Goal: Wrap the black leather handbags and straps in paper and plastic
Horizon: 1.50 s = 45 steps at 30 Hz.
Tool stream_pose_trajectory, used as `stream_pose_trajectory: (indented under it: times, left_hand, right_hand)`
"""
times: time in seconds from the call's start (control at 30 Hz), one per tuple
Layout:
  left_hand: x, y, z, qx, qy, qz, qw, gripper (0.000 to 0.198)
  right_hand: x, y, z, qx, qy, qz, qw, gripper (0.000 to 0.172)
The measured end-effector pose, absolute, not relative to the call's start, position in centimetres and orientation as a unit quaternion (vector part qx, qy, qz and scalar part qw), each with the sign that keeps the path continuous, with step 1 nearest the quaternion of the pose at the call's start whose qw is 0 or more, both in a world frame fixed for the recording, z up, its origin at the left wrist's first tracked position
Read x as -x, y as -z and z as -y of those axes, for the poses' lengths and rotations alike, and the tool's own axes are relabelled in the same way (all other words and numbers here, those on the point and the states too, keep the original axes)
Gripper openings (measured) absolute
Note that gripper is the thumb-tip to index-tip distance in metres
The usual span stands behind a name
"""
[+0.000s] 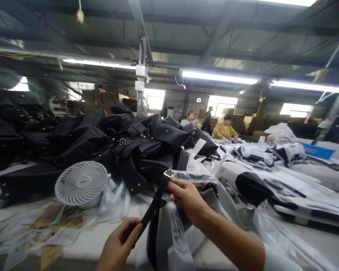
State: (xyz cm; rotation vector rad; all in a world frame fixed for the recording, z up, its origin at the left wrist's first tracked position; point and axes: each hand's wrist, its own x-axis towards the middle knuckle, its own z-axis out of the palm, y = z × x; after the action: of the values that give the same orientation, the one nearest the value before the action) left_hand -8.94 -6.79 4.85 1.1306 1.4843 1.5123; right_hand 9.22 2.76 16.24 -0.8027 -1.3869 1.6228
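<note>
A black strap with a gold buckle at its upper end stretches between my two hands. My left hand is closed on the lower part of the strap, thumb on top. Just below the buckle, my right hand pinches the strap's upper end between thumb and fingers. Under the strap, at the table's near edge, stands a black bag, partly covered by grey sheet and clear plastic film. Whether the strap is joined to this bag cannot be made out.
A large heap of black bags fills the table's left and middle. In front of it sits a white fan, with small packets and brown tags nearby. Wrapped goods and a blue tray lie right. Two people sit across; another stands behind.
</note>
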Motion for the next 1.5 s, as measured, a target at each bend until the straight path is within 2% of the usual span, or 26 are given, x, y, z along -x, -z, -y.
stream_pose_trajectory:
  times: [0.23,0.4,0.53,0.63,0.77,0.9,1.0,1.17,1.33,1.5]
  left_hand:
    - [9.2,-5.2,6.7,-0.546,-0.496,-0.573,0.358,0.039]
    - [9.4,-6.5,6.4,-0.593,-0.448,-0.566,0.356,0.038]
    - [9.0,-7.1,6.1,-0.567,-0.503,-0.532,0.376,0.034]
    - [8.5,-7.7,5.7,-0.541,-0.542,-0.5,0.405,0.034]
    - [8.4,-8.2,5.5,-0.522,-0.562,-0.474,0.433,0.034]
    - [8.7,-8.4,5.7,-0.514,-0.57,-0.449,0.457,0.032]
    - [8.6,-8.2,5.8,-0.501,-0.585,-0.442,0.46,0.031]
    - [8.3,-7.7,5.1,-0.472,-0.605,-0.445,0.461,0.031]
    - [8.3,-7.6,4.6,-0.462,-0.608,-0.449,0.465,0.03]
    - [8.2,-7.7,4.5,-0.469,-0.61,-0.44,0.464,0.03]
  right_hand:
    - [-9.8,-17.0,-1.8,0.289,-0.664,0.563,0.398,0.03]
    - [-9.7,-18.1,-1.5,0.318,-0.579,0.634,0.401,0.034]
    - [-9.3,-17.9,-1.3,0.295,-0.566,0.662,0.393,0.039]
    - [-9.3,-16.6,-1.6,0.256,-0.548,0.707,0.365,0.035]
    - [-9.7,-14.9,-2.1,0.247,-0.419,0.819,0.303,0.024]
    - [-10.1,-14.5,-2.0,0.282,-0.275,0.866,0.309,0.029]
    - [-10.1,-14.7,-1.5,0.298,-0.216,0.877,0.309,0.027]
    - [-10.0,-14.1,-1.1,0.304,-0.212,0.885,0.281,0.021]
    - [-9.8,-13.0,-1.2,0.324,-0.224,0.87,0.296,0.041]
    - [-9.5,-12.8,-0.9,0.344,-0.236,0.858,0.298,0.037]
